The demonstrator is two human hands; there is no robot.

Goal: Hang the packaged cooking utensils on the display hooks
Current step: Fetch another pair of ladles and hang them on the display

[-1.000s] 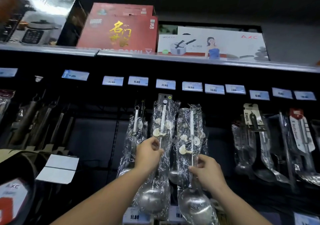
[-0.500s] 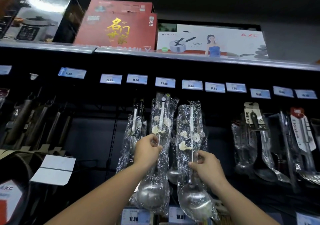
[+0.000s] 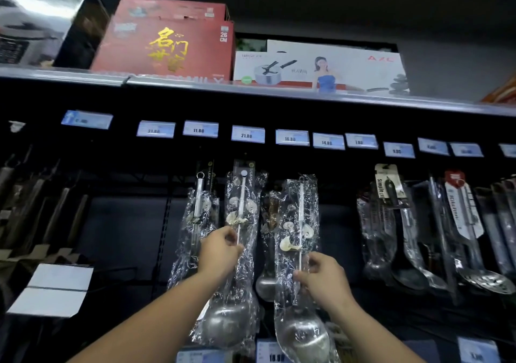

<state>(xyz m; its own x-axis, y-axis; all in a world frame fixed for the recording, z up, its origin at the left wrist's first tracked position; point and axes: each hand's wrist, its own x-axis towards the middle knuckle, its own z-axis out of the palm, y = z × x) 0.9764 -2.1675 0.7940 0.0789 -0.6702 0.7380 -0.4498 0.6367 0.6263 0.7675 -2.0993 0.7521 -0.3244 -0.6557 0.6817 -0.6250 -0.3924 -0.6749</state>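
Note:
Two steel ladles wrapped in crinkled clear plastic are held up against the dark display wall. My left hand [image 3: 220, 251] grips the handle of the left ladle [image 3: 241, 217], whose top card reaches up near the 21.80 price tag. My right hand [image 3: 321, 274] grips the handle of the right ladle [image 3: 301, 223], its bowl [image 3: 303, 337] low near the bottom edge. Its top sits lower than the left one's and apart from it. Between them another ladle [image 3: 266, 281] hangs further back. The hooks themselves are lost in the dark.
A row of blue price tags [image 3: 291, 137] runs above the hanging utensils. More packaged spoons and skimmers [image 3: 413, 223] hang at right, dark-handled tools [image 3: 42, 209] at left. Boxed cookware [image 3: 167, 46] stands on the top shelf. A white card [image 3: 53, 288] sits low left.
The right ladle has shifted to the right, away from the left one, opening a gap that shows a ladle hanging behind. Both hands keep their grip.

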